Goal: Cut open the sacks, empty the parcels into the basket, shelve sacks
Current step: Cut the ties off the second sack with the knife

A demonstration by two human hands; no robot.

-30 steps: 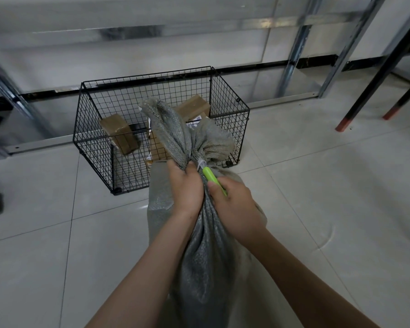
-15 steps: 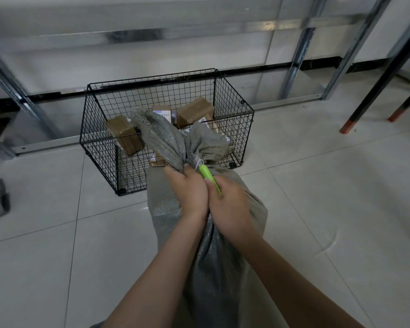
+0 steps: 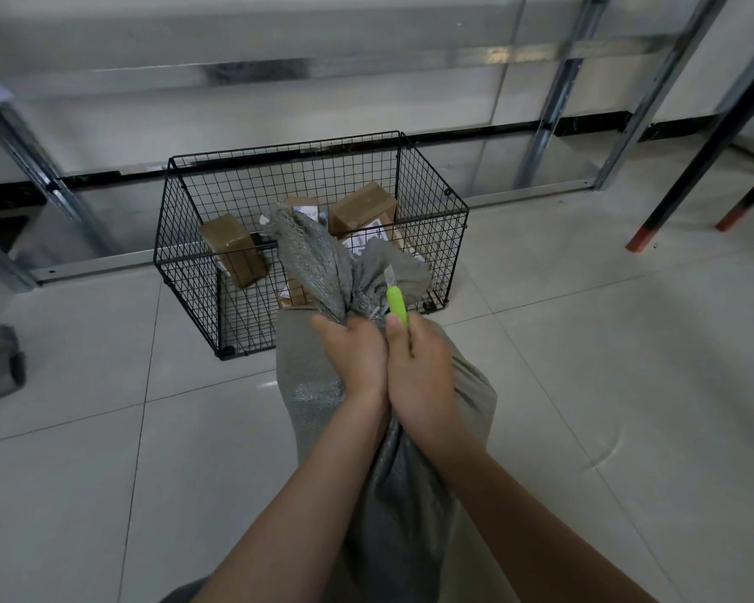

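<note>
From the head camera, a grey woven sack stands on the tiled floor just in front of a black wire basket, between the basket and the person. The left hand has its grip wrapped tight round the sack's gathered neck, and the loose top of the cloth flares up above the fist, across the basket's near wall. The right hand presses against the left one, and its grip is closed on a green cutter – the handle sticks up out of the fist and its tip lies against the bunched cloth. Brown parcels lie inside the basket, some with white labels. Behind it run metal shelf uprights – to the right stand black legs with red feet.
</note>
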